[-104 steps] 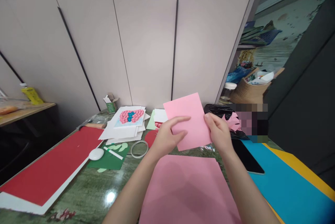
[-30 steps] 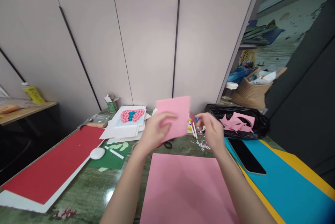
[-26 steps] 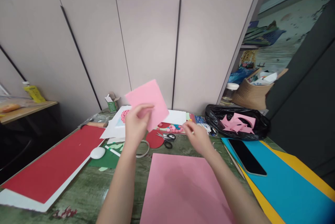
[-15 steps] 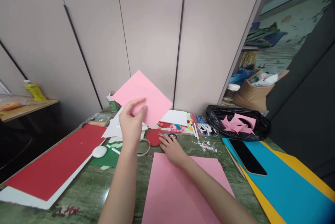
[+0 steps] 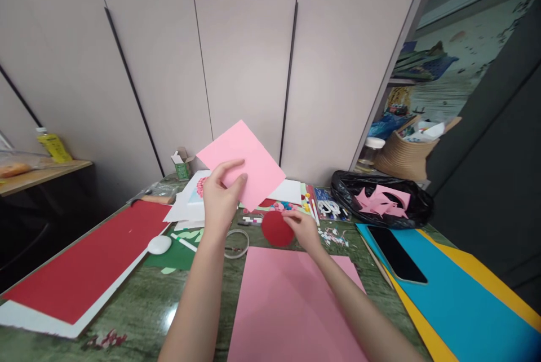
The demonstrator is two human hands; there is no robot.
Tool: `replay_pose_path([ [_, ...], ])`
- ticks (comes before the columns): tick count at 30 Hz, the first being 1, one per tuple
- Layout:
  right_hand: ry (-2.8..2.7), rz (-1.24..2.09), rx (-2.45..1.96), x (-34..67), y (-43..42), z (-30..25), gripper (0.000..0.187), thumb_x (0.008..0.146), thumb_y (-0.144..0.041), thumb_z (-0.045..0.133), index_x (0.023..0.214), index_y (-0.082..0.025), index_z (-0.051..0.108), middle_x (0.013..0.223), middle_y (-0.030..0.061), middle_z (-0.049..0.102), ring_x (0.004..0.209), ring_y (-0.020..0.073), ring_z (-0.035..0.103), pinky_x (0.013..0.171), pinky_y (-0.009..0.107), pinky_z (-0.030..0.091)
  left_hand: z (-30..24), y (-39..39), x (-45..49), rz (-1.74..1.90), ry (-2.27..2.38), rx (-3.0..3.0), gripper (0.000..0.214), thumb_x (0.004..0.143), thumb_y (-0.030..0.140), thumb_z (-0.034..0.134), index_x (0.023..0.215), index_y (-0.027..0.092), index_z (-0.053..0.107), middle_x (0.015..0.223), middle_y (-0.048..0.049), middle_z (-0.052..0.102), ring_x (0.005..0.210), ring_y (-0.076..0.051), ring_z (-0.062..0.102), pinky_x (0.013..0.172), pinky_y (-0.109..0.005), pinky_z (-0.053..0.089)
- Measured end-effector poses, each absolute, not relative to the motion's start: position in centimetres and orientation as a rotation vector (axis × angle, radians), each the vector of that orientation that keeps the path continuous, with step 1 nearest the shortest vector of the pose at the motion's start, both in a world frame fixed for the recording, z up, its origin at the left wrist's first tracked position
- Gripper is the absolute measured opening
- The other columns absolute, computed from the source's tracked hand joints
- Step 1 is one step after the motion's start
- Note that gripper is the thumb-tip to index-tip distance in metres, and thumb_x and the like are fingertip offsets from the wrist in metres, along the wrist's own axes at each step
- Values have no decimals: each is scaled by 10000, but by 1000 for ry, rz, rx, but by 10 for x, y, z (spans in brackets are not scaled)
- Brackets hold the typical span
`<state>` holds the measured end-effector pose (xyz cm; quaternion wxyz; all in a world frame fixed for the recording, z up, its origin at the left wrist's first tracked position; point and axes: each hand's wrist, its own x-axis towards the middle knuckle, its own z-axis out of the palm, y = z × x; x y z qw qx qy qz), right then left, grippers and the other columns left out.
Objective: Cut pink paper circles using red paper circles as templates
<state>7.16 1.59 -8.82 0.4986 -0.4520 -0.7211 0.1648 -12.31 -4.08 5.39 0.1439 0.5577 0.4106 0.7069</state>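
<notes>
Left hand [image 5: 220,204] is pinching a pink paper square [image 5: 240,163] aloft over the counter [image 5: 198,288]. Right hand [image 5: 302,228] is closing fingertips on a red paper disc [image 5: 276,229] — best gripped by its edge, lifted flat.
</notes>
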Motion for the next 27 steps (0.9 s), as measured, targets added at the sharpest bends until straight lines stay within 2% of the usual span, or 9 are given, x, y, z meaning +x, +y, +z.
replay_pose_path([
  [3,-1501,429,-1068,98,16,-60,172,748,-292,567,776,-159,674,811,81,706,762,217,644,699,363,493,53,-38,-119,1938,1231,1733,309,722,206,563,1029,189,592,1120,-63,600,1031,-228,550,865,-357,433],
  [6,-1289,419,-988,132,9,-23,222,754,-329,581,882,-152,621,866,82,685,772,186,639,701,339,497,53,-34,-114,1858,1280,1866,452,702,145,563,1146,224,530,1233,-55,529,1136,-226,478,955,-380,370],
  [9,-1132,378,-901,160,-8,12,250,728,-306,629,946,-192,582,919,49,654,848,157,621,787,330,477,51,-34,-100,1703,1189,1896,683,677,113,577,1309,270,367,1395,-53,357,1266,-236,335,1024,-391,299],
  [11,-1073,441,-816,168,-24,28,266,627,-245,724,865,-190,618,848,40,655,800,167,621,773,331,479,48,-37,-86,1550,1071,1847,795,671,118,593,1368,295,254,1425,-59,303,1271,-252,328,1017,-398,315],
  [15,-1230,417,-937,162,-49,41,150,673,-219,687,815,-197,645,803,33,652,739,173,612,694,319,490,44,-51,-52,1241,835,1613,891,684,176,624,1401,327,118,1247,-90,511,1044,-281,545,873,-434,446],
  [20,-1336,93,-993,147,-53,36,67,742,-172,601,791,-196,639,815,32,630,777,183,587,729,334,465,43,-65,-22,1144,606,1330,943,724,221,628,1396,332,-25,1060,-86,607,913,-243,603,771,-409,486],
  [23,-1363,-2,-984,143,-52,32,64,762,-170,582,792,-199,630,809,32,618,779,185,576,727,337,453,36,-64,-12,1169,560,1257,835,676,231,687,1365,291,219,1061,-89,617,920,-249,603,770,-389,484],
  [25,-1376,-40,-974,142,-52,30,63,768,-172,579,795,-203,627,796,29,617,776,184,569,727,338,447,29,-59,-8,1166,562,1252,596,662,228,699,1215,210,476,1088,-109,615,953,-259,592,803,-375,471],
  [27,-1385,-77,-979,140,-53,29,61,769,-186,583,801,-210,630,812,33,619,821,195,560,762,354,437,24,-56,-6,1158,549,1201,396,693,231,671,1071,152,583,1056,-123,635,948,-260,598,827,-380,461],
])
